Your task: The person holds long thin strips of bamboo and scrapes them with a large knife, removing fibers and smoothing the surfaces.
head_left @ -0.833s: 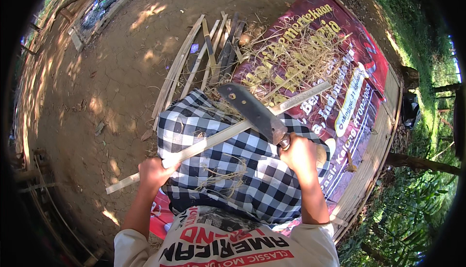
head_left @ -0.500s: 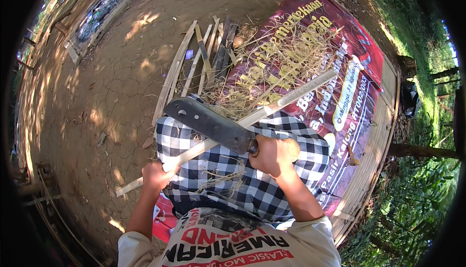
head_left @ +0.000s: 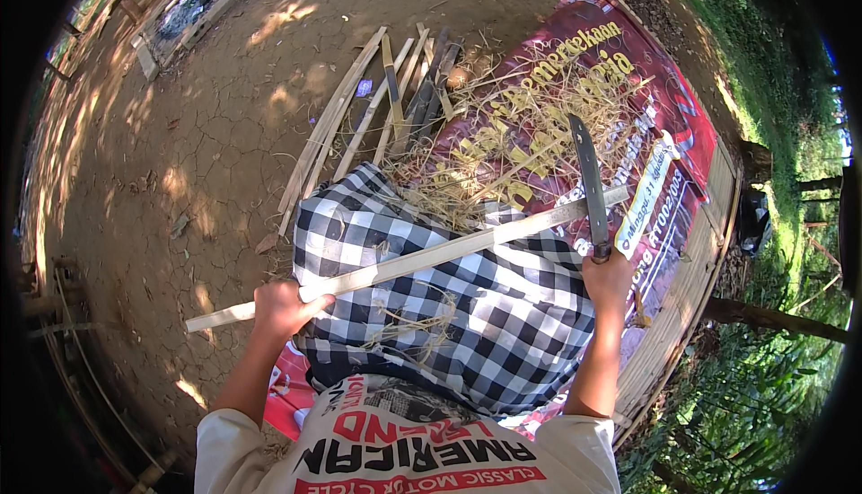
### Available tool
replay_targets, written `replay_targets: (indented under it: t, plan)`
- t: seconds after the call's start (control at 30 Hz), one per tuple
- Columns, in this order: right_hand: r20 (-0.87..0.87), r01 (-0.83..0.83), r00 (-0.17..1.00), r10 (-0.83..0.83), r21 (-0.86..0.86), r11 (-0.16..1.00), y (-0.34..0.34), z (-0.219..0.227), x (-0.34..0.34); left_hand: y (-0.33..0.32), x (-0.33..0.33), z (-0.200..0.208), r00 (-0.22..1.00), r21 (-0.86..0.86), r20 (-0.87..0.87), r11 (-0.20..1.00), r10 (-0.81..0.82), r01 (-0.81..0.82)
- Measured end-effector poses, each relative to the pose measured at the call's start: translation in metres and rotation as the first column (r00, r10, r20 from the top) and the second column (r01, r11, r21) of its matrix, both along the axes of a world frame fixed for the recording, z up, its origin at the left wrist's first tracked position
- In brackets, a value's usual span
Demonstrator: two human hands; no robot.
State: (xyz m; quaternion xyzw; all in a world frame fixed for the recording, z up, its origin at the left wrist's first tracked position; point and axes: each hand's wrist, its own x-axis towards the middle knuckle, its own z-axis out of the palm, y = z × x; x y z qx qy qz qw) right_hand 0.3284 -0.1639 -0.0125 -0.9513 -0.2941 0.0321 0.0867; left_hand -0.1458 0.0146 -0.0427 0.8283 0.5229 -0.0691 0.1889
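Observation:
My left hand (head_left: pixel 285 307) is closed round a pale bamboo strip (head_left: pixel 431 260), which slants across my lap from lower left to upper right. A black-and-white checked cloth (head_left: pixel 503 310) covers my lap beneath it. My right hand (head_left: pixel 609 278) grips the handle of a machete (head_left: pixel 588 171), its dark blade pointing up and away from me. The blade crosses the strip close to its far right end; whether the edge touches the wood I cannot tell. Some thin shavings (head_left: pixel 413 328) lie on the cloth.
Beyond my lap, a heap of curly shavings (head_left: pixel 539 126) covers part of a dark red printed banner (head_left: pixel 687 148). Several long bamboo strips (head_left: pixel 337 117) lie on the cracked dirt ground (head_left: pixel 206 117) at far left. A bamboo platform edge (head_left: pixel 691 278) runs along the right.
The machete has swung right and turned from lying across the strip's middle to pointing away near its right end. My left hand and the strip have shifted slightly; the strip lies flatter.

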Motion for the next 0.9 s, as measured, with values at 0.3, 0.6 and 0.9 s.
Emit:
replay_targets:
  t: [0.3,0.6,0.9]
  plan:
    - [-0.072,-0.403,0.915,0.397,-0.091,0.911,0.024,-0.009,-0.086,0.017,0.000,0.028,0.984,-0.532,0.175,0.844,0.041,0.060]
    - [-0.209,-0.642,0.687,0.696,0.275,0.716,0.048,-0.010,-0.171,-0.028,-0.006,0.002,0.943,-0.133,0.331,0.987,-0.040,0.089]
    - [-0.108,-0.719,0.624,0.774,0.310,0.622,0.063,-0.025,-0.169,-0.039,-0.010,-0.013,0.915,-0.260,0.373,0.964,0.154,-0.057]
